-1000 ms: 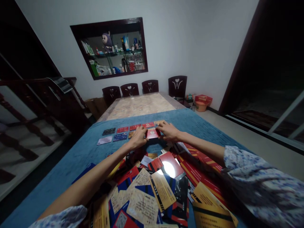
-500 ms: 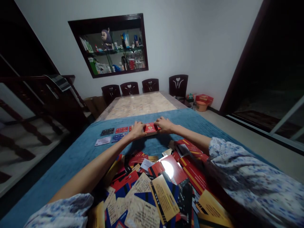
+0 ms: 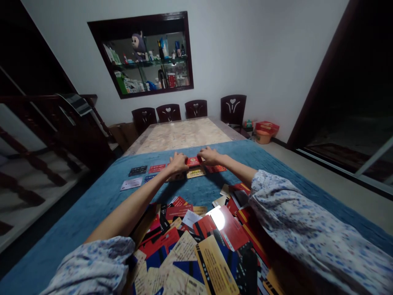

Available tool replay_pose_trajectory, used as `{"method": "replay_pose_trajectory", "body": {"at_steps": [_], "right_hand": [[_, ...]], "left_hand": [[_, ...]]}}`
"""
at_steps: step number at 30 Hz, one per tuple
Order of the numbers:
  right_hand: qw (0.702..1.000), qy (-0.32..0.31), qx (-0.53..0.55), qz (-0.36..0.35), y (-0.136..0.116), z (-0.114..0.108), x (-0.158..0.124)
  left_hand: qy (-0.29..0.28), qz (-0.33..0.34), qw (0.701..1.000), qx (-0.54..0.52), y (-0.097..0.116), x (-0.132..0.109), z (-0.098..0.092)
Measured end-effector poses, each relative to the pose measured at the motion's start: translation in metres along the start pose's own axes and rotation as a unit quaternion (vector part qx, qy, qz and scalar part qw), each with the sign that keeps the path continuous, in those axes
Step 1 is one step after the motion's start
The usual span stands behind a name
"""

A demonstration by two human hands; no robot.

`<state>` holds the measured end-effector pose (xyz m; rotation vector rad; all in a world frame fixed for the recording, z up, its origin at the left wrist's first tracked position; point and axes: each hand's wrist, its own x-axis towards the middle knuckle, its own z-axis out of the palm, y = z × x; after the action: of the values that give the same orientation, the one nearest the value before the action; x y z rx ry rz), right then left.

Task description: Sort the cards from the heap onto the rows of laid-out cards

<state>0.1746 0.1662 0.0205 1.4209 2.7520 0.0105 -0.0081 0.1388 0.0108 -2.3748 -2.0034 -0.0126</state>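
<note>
Both my arms reach far across a blue cloth [image 3: 92,205] on the table. My left hand [image 3: 177,162] and my right hand [image 3: 209,155] pinch the two ends of a red card [image 3: 193,161] at the far row of laid-out cards. A tan card [image 3: 195,173] and another red card [image 3: 216,168] lie just in front of the hands. More cards [image 3: 144,169] sit in neat rows to the left. A big loose heap of cards [image 3: 202,237] lies close to me, under my forearms.
Beyond the cloth the bare marbled tabletop [image 3: 181,135] runs to several dark chairs [image 3: 196,108] at the wall. A wall niche [image 3: 147,61] holds bottles and a plush toy. A stair railing [image 3: 46,135] stands left, a dark doorway [image 3: 353,102] right, a red basket [image 3: 266,129] on the floor.
Both hands have carried the red card farther away from me, up to the back row. I have leaned forward, so the heap sits lower in view and two cards show behind the hands.
</note>
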Motion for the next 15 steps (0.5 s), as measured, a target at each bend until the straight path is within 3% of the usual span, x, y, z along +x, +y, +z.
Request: {"method": "replay_pose_trajectory", "body": {"at_steps": [15], "right_hand": [[1.0, -0.026, 0.002, 0.007, 0.009, 0.017, 0.028]], "left_hand": [[-0.037, 0.006, 0.999, -0.006, -0.006, 0.021, 0.018]]}}
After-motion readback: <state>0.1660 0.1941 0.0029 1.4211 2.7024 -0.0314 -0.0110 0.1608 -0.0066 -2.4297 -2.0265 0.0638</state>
